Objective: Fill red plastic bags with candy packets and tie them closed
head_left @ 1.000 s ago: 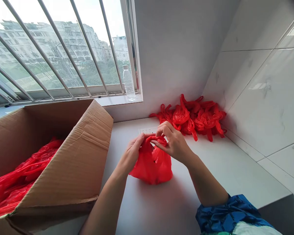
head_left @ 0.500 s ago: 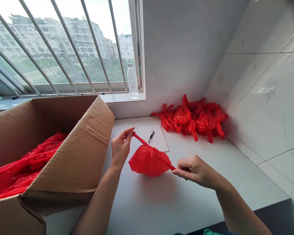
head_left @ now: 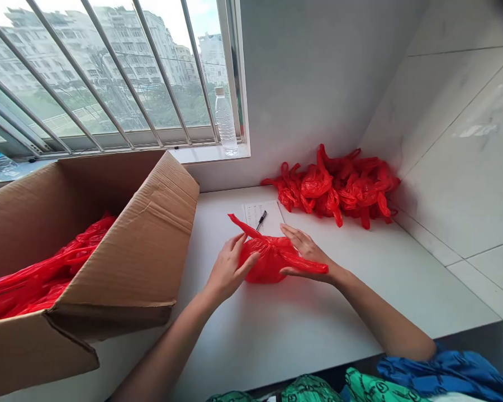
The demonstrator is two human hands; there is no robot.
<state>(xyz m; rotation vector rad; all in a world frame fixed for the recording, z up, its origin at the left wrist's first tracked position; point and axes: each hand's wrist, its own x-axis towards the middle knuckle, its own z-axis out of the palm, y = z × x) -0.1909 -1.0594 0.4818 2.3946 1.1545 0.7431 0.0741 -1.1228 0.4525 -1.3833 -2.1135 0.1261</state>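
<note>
The open left hand [head_left: 229,269] rests on a bunched red plastic carrier bag [head_left: 264,262]. The open right hand [head_left: 305,255] touches its long handle [head_left: 308,264], gripping nothing.

- Paper sheet [head_left: 255,215]: rows of tiny handwriting w/ possible nos., too small to read
- Water bottle [head_left: 225,125]: no words seen on it
- Red plastic bag [head_left: 265,262]: no print seen
- Green cloth [head_left: 381,388]: dark round logo marks, too blurry to read
- Nothing else can be read

White counter [head_left: 276,340], red plastic bags [head_left: 343,187], paper sheet [head_left: 251,212], pen [head_left: 261,219], cardboard box [head_left: 163,206]
</note>
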